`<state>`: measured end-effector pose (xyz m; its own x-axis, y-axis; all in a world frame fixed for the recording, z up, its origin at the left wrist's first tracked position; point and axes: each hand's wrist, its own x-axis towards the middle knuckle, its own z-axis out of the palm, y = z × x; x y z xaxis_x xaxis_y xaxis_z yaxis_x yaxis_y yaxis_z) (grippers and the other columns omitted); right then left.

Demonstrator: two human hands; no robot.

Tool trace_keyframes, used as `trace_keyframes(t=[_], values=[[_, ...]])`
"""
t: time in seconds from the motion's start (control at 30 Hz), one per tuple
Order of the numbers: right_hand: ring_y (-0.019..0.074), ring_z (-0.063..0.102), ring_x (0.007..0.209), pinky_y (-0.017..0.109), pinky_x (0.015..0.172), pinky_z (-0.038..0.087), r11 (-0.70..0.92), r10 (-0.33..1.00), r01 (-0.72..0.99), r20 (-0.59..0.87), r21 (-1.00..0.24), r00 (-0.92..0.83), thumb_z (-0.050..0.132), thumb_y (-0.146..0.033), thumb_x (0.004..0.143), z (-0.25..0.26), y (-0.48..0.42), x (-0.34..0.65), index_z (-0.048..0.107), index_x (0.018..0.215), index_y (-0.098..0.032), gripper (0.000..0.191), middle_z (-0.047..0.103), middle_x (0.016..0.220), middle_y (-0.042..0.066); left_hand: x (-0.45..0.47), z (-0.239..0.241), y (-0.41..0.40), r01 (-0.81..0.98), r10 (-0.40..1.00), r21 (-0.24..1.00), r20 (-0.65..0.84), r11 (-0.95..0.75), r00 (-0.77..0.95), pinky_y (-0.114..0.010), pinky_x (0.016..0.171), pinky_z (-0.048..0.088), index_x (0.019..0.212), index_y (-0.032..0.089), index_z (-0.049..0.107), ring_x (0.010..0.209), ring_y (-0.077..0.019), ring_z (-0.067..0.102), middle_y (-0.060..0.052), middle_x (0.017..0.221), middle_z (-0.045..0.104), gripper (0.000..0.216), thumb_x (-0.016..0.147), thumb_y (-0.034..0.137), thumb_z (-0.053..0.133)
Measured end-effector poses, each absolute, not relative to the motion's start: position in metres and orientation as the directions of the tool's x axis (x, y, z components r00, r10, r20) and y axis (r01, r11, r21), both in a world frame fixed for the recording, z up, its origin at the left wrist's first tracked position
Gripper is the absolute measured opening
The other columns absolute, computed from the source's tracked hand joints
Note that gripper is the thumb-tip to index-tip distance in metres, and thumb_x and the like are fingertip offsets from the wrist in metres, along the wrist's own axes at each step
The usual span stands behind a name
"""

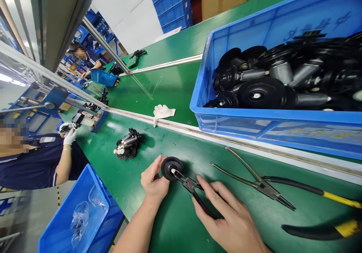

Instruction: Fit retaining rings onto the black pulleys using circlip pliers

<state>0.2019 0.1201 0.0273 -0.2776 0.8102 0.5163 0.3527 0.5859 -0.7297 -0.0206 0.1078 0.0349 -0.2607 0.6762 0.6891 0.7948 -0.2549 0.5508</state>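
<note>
Low over the green bench, my left hand (155,181) is closed around a black round disc-shaped part (166,165) with a pale centre. My right hand (226,207) grips black-handled circlip pliers (190,185). Their thin tips reach the middle of the disc; whether a ring sits on them is too small to tell. To the right lies a second, larger pair of pliers (264,189) with black and yellow handles. Beyond my left hand stands a small cluster of black and grey parts (128,143) with white ends.
A big blue crate (232,121) full of similar black parts stands at the right behind a metal rail (181,126). A white glove (164,112) hangs over the rail. At the left are a gloved co-worker (42,158) and a blue bin (51,230) holding clear plastic.
</note>
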Motion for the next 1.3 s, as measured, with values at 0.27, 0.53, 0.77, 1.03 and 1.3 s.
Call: trace_keyframes(t=[0.27, 0.53, 0.77, 1.03, 1.3], values=[[0.0102, 0.068, 0.073, 0.022, 0.07, 0.055, 0.578, 0.814, 0.34, 0.493, -0.742, -0.309, 0.061, -0.017, 0.102, 0.0234, 0.1197, 0.2021, 0.062, 0.148, -0.022, 0.046, 0.067, 0.09, 0.001, -0.0201, 0.0346, 0.1073, 0.784, 0.685, 0.556, 0.686, -0.276, -0.246, -0.03, 0.085, 0.072, 0.143, 0.028, 0.07, 0.087, -0.0214, 0.086, -0.004, 0.105, 0.088, 0.066, 0.082, 0.01, 0.085], [0.0099, 0.065, 0.071, 0.023, 0.066, 0.052, 0.578, 0.814, 0.368, 0.483, -0.729, -0.322, 0.059, -0.017, 0.103, 0.023, 0.1208, 0.2007, 0.062, 0.146, -0.022, 0.044, 0.064, 0.088, 0.0, -0.0188, 0.0379, 0.1074, 0.812, 0.688, 0.523, 0.69, -0.259, -0.225, -0.031, 0.083, 0.073, 0.14, 0.028, 0.072, 0.085, -0.0217, 0.086, -0.004, 0.105, 0.088, 0.061, 0.083, 0.01, 0.084], [0.0107, 0.062, 0.056, 0.033, 0.053, 0.043, 0.611, 0.784, 0.565, 0.52, -0.554, -0.337, 0.049, -0.023, 0.107, 0.0259, 0.1225, 0.1993, 0.063, 0.145, -0.026, 0.04, 0.066, 0.089, -0.001, -0.0147, 0.0414, 0.106, 0.816, 0.685, 0.52, 0.691, -0.252, -0.229, -0.023, 0.075, 0.071, 0.136, 0.027, 0.075, 0.075, -0.0179, 0.085, -0.001, 0.094, 0.088, 0.059, 0.081, 0.008, 0.083], [0.0099, 0.063, 0.068, 0.023, 0.068, 0.053, 0.606, 0.795, 0.328, 0.533, -0.724, -0.291, 0.065, -0.016, 0.102, 0.0254, 0.1255, 0.2038, 0.062, 0.146, -0.021, 0.045, 0.061, 0.087, 0.0, -0.0163, 0.0342, 0.1098, 0.806, 0.706, 0.562, 0.647, -0.188, -0.287, -0.026, 0.079, 0.071, 0.134, 0.022, 0.076, 0.079, -0.0198, 0.085, -0.005, 0.101, 0.088, 0.053, 0.082, 0.013, 0.082], [0.0092, 0.06, 0.068, 0.02, 0.064, 0.051, 0.59, 0.805, 0.34, 0.505, -0.732, -0.311, 0.062, -0.013, 0.102, 0.0229, 0.1252, 0.202, 0.062, 0.149, -0.023, 0.047, 0.059, 0.086, 0.0, -0.0189, 0.0333, 0.1089, 0.821, 0.702, 0.55, 0.646, -0.155, -0.3, -0.025, 0.073, 0.071, 0.13, 0.019, 0.078, 0.076, -0.0199, 0.085, -0.005, 0.095, 0.088, 0.048, 0.082, 0.018, 0.083]])
